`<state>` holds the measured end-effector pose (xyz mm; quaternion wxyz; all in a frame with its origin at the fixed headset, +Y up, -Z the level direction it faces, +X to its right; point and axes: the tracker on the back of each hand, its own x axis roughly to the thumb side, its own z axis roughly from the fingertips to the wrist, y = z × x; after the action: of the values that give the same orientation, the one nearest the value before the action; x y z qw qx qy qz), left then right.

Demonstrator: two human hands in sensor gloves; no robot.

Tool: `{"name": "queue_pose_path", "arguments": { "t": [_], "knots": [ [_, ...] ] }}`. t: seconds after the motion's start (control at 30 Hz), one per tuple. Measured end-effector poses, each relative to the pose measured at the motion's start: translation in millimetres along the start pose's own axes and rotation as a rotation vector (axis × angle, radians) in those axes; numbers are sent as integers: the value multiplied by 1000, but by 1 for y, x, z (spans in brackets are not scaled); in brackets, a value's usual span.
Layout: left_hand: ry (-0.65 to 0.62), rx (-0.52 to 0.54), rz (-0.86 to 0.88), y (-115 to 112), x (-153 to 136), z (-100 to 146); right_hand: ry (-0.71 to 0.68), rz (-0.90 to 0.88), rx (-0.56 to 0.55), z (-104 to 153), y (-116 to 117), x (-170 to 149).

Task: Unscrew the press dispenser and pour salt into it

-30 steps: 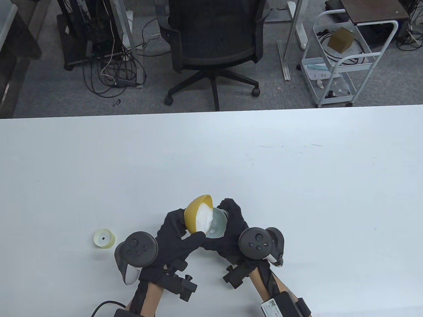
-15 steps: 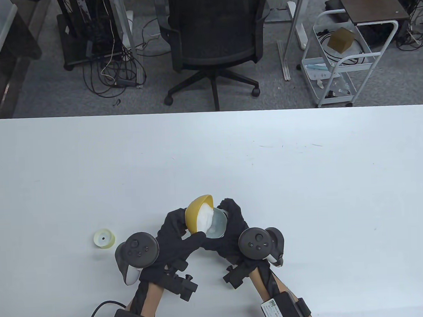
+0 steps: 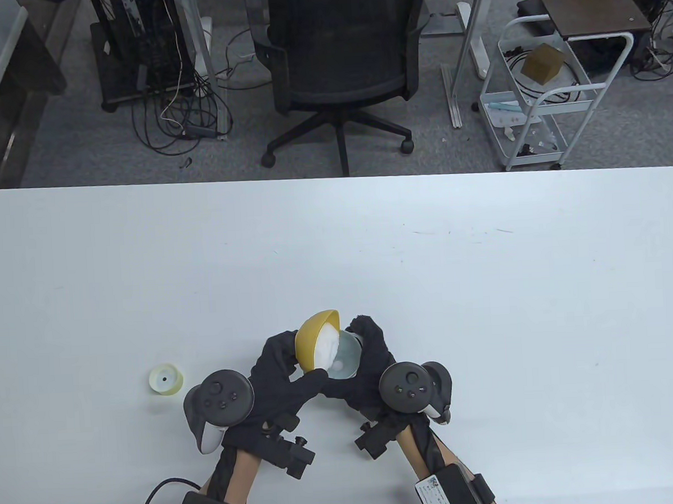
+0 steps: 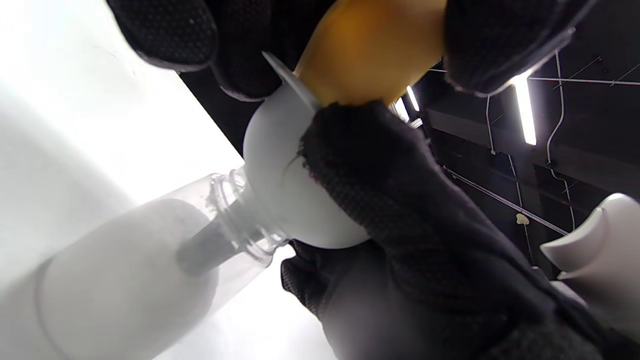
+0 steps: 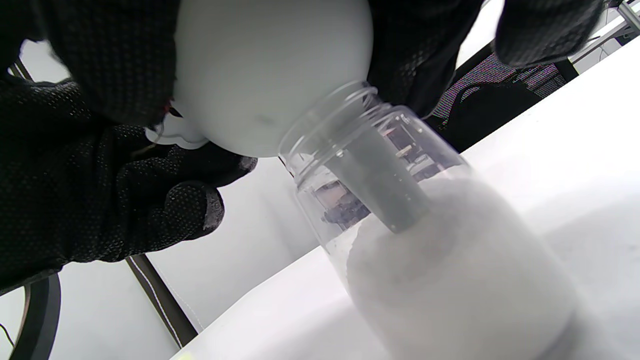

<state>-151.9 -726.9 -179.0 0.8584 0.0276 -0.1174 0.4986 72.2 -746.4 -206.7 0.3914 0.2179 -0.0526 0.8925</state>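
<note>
My left hand (image 3: 281,373) grips a yellow bowl (image 3: 310,335) of white salt, tipped right over a pale funnel (image 3: 346,357). My right hand (image 3: 370,363) holds the funnel by its rim. The wrist views show the funnel's stem (image 5: 380,190) seated in the mouth of a clear dispenser jar (image 5: 450,270) that stands on the table and is largely filled with salt. The jar (image 4: 125,270) and funnel (image 4: 280,195) also show in the left wrist view, with the yellow bowl (image 4: 370,50) above. The dispenser's yellowish cap (image 3: 166,379) lies on the table to the left.
The white table (image 3: 485,289) stretches wide beyond and to the right of the hands. Behind its far edge stand an office chair (image 3: 340,54) and a white wire cart (image 3: 537,100).
The salt heap in the tipped bowl and funnel has shrunk slightly as it runs down. The hands, bowl and funnel have barely moved.
</note>
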Motion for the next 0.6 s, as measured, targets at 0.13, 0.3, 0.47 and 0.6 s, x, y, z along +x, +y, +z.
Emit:
{"name": "queue_pose_path", "arguments": {
  "t": [0.13,0.3,0.47,0.6],
  "knots": [
    [-4,5,-5,0,1,0,0,0,0,0,0,0],
    [-5,7,-11,0,1,0,0,0,0,0,0,0],
    [-5,8,-14,0,1,0,0,0,0,0,0,0],
    [-6,10,-18,-1,2,0,0,0,0,0,0,0]
  ]
}}
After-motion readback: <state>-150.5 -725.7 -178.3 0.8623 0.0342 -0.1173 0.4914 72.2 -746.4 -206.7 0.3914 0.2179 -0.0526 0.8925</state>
